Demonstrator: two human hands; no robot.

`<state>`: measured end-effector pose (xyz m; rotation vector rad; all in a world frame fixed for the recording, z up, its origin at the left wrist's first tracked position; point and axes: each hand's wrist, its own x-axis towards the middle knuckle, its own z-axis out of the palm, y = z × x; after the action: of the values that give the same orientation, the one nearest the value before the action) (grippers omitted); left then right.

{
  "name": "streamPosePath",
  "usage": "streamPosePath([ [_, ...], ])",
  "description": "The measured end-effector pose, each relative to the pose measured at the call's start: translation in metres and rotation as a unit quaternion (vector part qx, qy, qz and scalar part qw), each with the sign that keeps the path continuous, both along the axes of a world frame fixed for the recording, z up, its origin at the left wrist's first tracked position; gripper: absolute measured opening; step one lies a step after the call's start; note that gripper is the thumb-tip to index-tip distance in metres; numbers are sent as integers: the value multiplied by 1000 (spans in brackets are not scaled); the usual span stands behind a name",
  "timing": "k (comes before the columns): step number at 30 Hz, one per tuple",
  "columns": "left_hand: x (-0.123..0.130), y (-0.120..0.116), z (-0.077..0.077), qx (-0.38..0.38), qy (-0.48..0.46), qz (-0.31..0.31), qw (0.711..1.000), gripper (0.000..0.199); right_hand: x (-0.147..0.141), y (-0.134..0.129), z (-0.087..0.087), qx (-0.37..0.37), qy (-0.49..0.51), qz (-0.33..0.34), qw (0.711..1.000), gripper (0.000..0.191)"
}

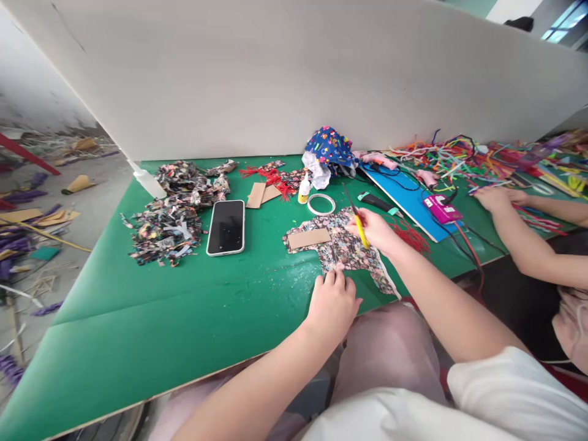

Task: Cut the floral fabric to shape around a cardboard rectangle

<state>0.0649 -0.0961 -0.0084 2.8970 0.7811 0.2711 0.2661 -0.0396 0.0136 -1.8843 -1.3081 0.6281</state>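
Observation:
On the green table in the head view lies a dark floral fabric piece (349,248), irregular in outline. A tan cardboard strip (309,239) rests on its left part. My right hand (375,231) is closed around the yellow handles of a pair of scissors (361,231), held over the fabric with the dark blades pointing away from me. My left hand (333,299) rests at the fabric's near edge, fingertips touching it and thumb apart. Just beyond the fabric are a roll of white tape (321,204) and a small glue bottle (303,188).
Floral scraps (169,226) heap at the left beside a phone (226,227) and a white squeeze bottle (147,182). Behind are cardboard pieces (263,195) and blue patterned cloth (328,147). A utility knife (379,203), blue board (404,199), pink device (441,210) and another person's hands (493,199) are rightward.

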Motion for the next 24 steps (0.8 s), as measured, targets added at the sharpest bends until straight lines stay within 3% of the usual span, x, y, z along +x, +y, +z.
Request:
streamPosePath([
  [5, -7, 8, 10, -15, -11, -7, 1000, 32, 21, -120, -14, -83, -103, -150, 980, 26],
  [8, -19, 35, 19, -10, -37, 32, 999, 32, 14, -184, -31, -114, -125, -238, 956, 29],
  [10, -27, 63, 24, -8, -39, 64, 997, 34, 5, -207, -39, -115, -122, -265, 950, 30],
  [13, -28, 104, 28, -10, -35, 105, 994, 36, -9, -211, -42, -89, -118, -261, 954, 27],
  [16, -15, 125, 25, -9, -2, 79, 997, 36, -19, -196, -39, -60, -108, -240, 963, 26],
  [19, -4, 124, 14, -8, 15, 47, 999, 32, -26, -183, -38, -36, -106, -200, 973, 20],
  [24, -4, 112, -2, 4, 21, 51, 998, 38, -20, -179, -33, -17, -80, -154, 985, 10],
])
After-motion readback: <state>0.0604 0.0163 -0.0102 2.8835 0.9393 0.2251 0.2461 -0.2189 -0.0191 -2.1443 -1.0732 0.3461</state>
